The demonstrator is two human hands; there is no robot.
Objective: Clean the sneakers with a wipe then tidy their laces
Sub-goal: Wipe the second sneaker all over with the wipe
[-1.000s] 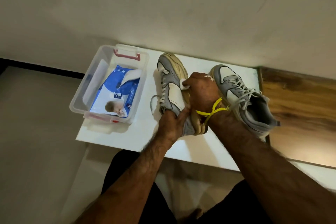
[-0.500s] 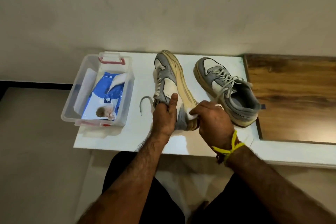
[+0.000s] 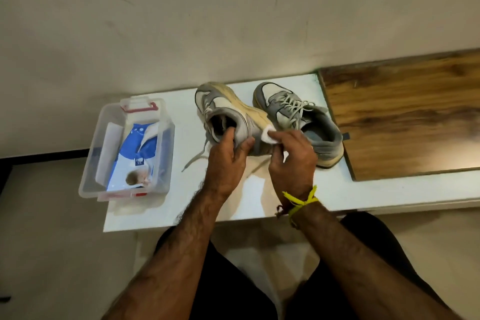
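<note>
Two grey and white sneakers lie on the white table (image 3: pixel 337 189). The left sneaker (image 3: pixel 228 109) is tipped on its side, its yellowed sole facing right. My left hand (image 3: pixel 228 158) grips its heel, thumb inside the collar. My right hand (image 3: pixel 291 156) pinches a white wipe (image 3: pixel 268 135) against the heel end of that sole. Its loose lace (image 3: pixel 194 161) trails on the table. The right sneaker (image 3: pixel 298 119) stands upright just beyond my right hand, its laces tied loosely.
A clear plastic bin (image 3: pixel 96 158) with red clips sits at the table's left and holds a blue and white pack of wipes (image 3: pixel 135 161). A wooden board (image 3: pixel 405 114) covers the table's right part. A wall rises behind the table.
My left hand has shifted from the sneaker's side to its heel, and the sneaker has turned so its opening shows. My right hand with the wipe moved from mid-sole back to the heel end.
</note>
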